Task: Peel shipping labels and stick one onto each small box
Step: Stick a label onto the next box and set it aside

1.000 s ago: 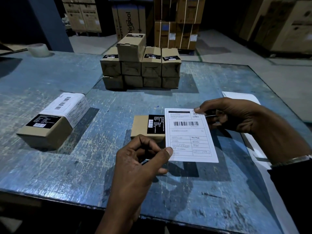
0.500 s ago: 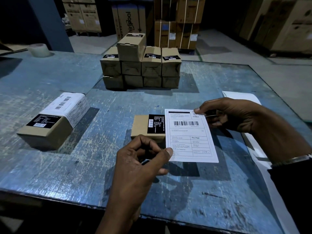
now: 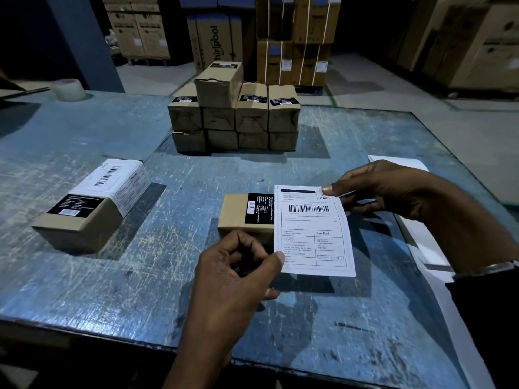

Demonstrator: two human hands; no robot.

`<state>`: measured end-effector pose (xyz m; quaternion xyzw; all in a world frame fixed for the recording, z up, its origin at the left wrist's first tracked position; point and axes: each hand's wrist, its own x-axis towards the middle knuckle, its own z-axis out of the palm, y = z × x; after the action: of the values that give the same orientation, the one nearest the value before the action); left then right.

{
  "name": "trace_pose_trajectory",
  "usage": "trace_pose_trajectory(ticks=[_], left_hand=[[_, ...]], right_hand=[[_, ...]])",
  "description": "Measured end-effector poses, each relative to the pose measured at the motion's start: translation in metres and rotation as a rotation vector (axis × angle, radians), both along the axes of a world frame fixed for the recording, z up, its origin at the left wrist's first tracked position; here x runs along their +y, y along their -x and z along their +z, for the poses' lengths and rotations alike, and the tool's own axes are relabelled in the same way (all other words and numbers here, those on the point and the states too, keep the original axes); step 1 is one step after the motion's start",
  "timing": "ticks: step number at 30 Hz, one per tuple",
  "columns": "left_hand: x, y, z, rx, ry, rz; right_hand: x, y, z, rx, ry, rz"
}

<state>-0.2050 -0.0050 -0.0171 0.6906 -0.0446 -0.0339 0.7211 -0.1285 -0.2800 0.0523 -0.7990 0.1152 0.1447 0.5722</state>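
Both hands on one shipping label (image 3: 314, 230), held flat over the right end of a small box (image 3: 238, 213) lying mid-table. Left hand (image 3: 238, 279) pinches the label's near-left corner, thumb on top, other fingers curled. Right hand (image 3: 384, 189) pinches the far-right corner. Can't tell if the label touches the box yet.

Relative to that small box:
- left, well apart: labelled box (image 3: 84, 214), white label wrapped over its top and side
- beyond it: stack of boxes (image 3: 234, 116), two layers plus one on top, all closed, contents not visible
- right, under the right arm: white backing strip (image 3: 421, 242)
- far left corner of table (image 3: 112, 290): tape roll (image 3: 69, 89)
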Motion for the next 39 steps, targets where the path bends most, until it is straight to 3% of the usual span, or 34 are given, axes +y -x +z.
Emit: trace_pose_trajectory(ticks=[6,9,11,17,21,25,28,31,34,39], left_hand=[[0.001,0.005,0.008,0.040,-0.114,0.000],[0.000,0.008,0.012,0.064,-0.141,0.030],[0.000,0.010,0.016,0.081,-0.145,0.037],[-0.001,0.014,0.024,0.189,-0.103,0.017],[0.006,0.020,0.029,0.247,-0.038,-0.022],[0.020,0.028,0.031,0.192,0.007,0.121],[0.035,0.019,0.037,-0.184,-0.236,0.231],[0.051,-0.017,0.048,-0.577,-0.648,0.003],[0.049,-0.065,0.052,-0.612,-1.018,-0.297],[0.035,-0.113,0.051,-0.560,-1.134,-0.558]], right_hand=[[-0.008,-0.001,-0.003,-0.121,0.125,-0.107],[-0.008,0.000,0.000,-0.355,0.126,-0.232],[0.002,0.004,0.006,-0.490,0.145,-0.202],[0.038,0.007,-0.007,-0.336,0.355,0.243],[0.032,0.000,-0.018,-0.282,0.297,0.200],[0.028,-0.007,-0.024,-0.277,0.290,0.128],[0.028,-0.007,-0.022,-0.275,0.270,0.138],[0.028,-0.004,-0.020,-0.277,0.244,0.200],[0.025,-0.001,-0.018,-0.244,0.245,0.288],[0.025,0.003,-0.012,-0.205,0.317,0.376]])
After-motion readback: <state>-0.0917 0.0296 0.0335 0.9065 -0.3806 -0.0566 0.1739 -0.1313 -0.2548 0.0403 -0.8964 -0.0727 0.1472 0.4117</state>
